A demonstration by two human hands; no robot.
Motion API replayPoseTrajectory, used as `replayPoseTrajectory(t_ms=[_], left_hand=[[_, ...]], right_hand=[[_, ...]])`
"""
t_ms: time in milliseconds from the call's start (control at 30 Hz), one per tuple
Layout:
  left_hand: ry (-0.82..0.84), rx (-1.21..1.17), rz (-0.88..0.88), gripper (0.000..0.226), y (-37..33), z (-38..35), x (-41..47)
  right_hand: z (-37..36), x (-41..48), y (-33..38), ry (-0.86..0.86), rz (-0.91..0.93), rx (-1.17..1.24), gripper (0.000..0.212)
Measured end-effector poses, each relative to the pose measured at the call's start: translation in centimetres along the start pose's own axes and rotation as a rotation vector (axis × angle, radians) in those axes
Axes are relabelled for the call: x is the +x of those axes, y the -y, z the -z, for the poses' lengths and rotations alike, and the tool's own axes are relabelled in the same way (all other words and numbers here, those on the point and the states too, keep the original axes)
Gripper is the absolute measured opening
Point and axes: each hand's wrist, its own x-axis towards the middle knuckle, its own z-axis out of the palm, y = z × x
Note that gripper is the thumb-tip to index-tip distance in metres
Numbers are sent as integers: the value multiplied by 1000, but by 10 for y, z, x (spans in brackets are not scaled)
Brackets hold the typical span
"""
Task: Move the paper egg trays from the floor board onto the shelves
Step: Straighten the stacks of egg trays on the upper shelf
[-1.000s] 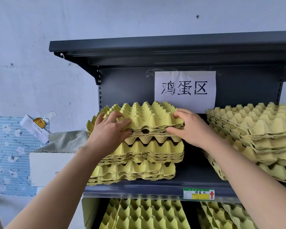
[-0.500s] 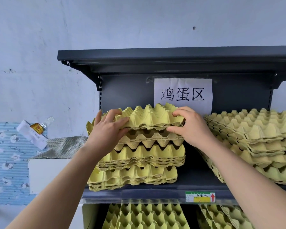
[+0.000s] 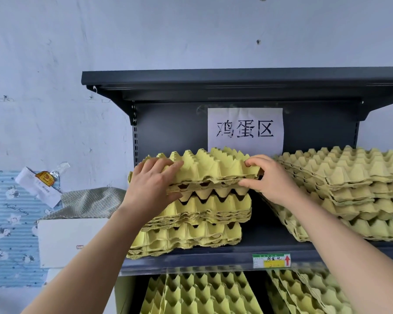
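Note:
A yellow paper egg tray lies on top of a stack of egg trays on the dark metal shelf. My left hand grips the top tray's left edge, fingers over it and thumb under. My right hand pinches its right edge the same way. The top tray sits slightly raised and askew above the trays below. A second stack of paler trays stands on the same shelf to the right.
A white paper sign hangs on the shelf's back panel. An upper shelf juts out overhead. More trays fill the shelf below. A white box with a mesh cloth and a packet stands left of the shelf.
The view has tilted upward, so the shelf sits lower in frame. Both hands stay on the top tray, which has shifted slightly on the stack.

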Motion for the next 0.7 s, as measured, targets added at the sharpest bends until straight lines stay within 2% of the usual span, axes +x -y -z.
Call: replayPoseTrajectory(t_ms=[67, 167, 333, 533, 700], left_hand=[[62, -1, 14, 74, -2, -5, -1], [49, -9, 19, 65, -3, -10, -1], [77, 7, 35, 65, -5, -12, -1], [60, 10, 37, 57, -6, -10, 0], [-21, -34, 29, 54, -4, 2, 7]], right_hand=[[-7, -1, -3, 67, -33, -20, 55], [-12, -2, -6, 97, -43, 9, 56], [-16, -7, -14, 135, -27, 19, 56], [-24, -8, -14, 22, -14, 7, 52], [-14, 0, -7, -51, -3, 14, 50]])
